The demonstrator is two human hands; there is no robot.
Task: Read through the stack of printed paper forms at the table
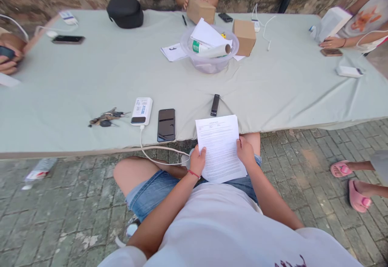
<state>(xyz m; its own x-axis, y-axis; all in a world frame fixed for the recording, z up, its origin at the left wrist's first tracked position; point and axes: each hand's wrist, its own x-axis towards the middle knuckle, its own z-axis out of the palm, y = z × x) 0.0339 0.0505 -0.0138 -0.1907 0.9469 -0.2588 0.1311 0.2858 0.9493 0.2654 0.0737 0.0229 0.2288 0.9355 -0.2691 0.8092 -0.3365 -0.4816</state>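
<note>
A printed sheet of paper (221, 149) is held up over my lap, its upper edge overlapping the near edge of the table. My left hand (197, 160) pinches its left side, thumb on the front. On the opposite side my right hand (245, 150) grips the right margin. The fingers behind the paper are hidden, and whether there is more than one sheet I cannot tell. Just beyond the paper lies a small black device (215, 105). A black smartphone (166, 125) and a white power bank (142, 111) with a plugged-in white cable (151, 153) lie to the left.
Keys (107, 117) lie at the table's near left. A clear plastic basin (209, 62) holds papers and a roll, with cardboard boxes (244, 36) close by. Also on the cloth-covered table (106, 73) is a black case (125, 11). Other people sit around it. A bottle (41, 170) lies on the paving.
</note>
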